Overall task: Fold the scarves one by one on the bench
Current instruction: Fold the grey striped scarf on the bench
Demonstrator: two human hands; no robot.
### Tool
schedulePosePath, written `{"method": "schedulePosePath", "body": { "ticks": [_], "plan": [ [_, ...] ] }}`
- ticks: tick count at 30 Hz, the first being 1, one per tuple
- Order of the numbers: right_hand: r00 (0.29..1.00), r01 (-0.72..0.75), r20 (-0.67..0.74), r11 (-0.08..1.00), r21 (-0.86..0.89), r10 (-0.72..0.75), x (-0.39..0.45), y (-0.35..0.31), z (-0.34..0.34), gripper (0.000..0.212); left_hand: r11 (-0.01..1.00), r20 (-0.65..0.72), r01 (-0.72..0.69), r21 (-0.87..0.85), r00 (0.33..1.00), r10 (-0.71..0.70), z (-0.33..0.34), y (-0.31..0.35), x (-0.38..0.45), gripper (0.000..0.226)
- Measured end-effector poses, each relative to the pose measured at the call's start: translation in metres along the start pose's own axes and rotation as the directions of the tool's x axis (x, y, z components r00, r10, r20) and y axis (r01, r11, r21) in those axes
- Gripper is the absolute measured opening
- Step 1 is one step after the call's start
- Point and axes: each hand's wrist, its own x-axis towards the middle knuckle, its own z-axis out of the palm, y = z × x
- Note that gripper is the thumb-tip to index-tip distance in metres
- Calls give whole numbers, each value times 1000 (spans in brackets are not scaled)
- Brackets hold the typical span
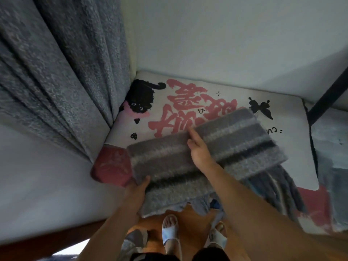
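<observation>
A fuzzy grey striped scarf (pixel 235 140) lies folded across the bench cushion (pixel 188 85), its near edge hanging over the front. My left hand (pixel 138 191) grips the scarf's near left corner, thumb on top. My right hand (pixel 197 149) lies on the scarf's middle and pinches its far edge, with the thumb tucked under the fabric. More bluish-grey scarf fabric with a fringe (pixel 278 187) shows beneath it at the right and droops toward the floor.
The cushion is white with pink lettering, a black cat (pixel 141 98) and a black butterfly (pixel 261 108). A grey curtain (pixel 56 72) hangs at the left. A black bar (pixel 327 91) crosses the upper right. My feet in pale slippers (pixel 170 232) stand on the wooden floor.
</observation>
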Motion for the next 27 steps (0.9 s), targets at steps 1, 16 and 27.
{"method": "schedulePosePath", "body": {
  "ticks": [1,16,27],
  "plan": [
    [1000,5,28,1000,12,-5,2,0,-2,51,1000,-22,-26,2,999,26,4,4,-4,28],
    [971,-147,219,964,222,98,-96,55,-34,53,954,-31,-270,127,961,276,57,48,-81,43],
    [984,170,102,602,-780,-146,-57,6,-251,48,874,158,-356,332,934,321,164,115,-132,61]
  ]
}}
